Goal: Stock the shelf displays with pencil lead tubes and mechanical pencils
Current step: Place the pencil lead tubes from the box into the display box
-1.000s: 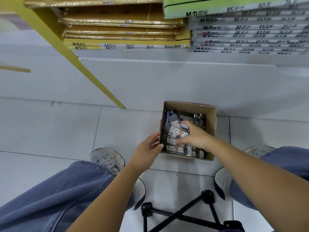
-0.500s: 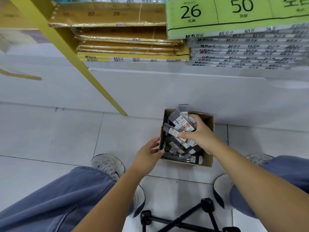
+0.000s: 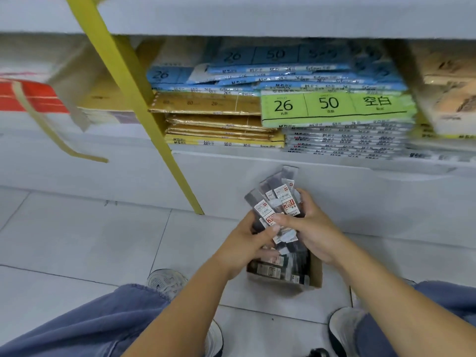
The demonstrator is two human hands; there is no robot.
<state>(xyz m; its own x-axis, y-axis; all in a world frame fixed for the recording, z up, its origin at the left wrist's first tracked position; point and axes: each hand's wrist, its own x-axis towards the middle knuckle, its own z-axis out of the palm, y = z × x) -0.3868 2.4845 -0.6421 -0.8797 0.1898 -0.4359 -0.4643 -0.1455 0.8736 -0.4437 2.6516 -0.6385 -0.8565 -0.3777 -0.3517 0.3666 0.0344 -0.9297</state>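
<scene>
Clasping a loose bundle of pencil lead tubes (image 3: 279, 202) just above the cardboard box (image 3: 316, 275) on the floor, the left hand (image 3: 246, 243) and right hand (image 3: 315, 228) are both wrapping their grip round its middle. Light, stiff and slick, the tubes are likely going to slip apart unless squeezed together.

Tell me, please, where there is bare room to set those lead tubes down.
Bare floor tile lies left of the cardboard box, between the yellow post and the left shoe. The box is crammed with lead tubes; the shelf's paper packs are packed tight.
</scene>
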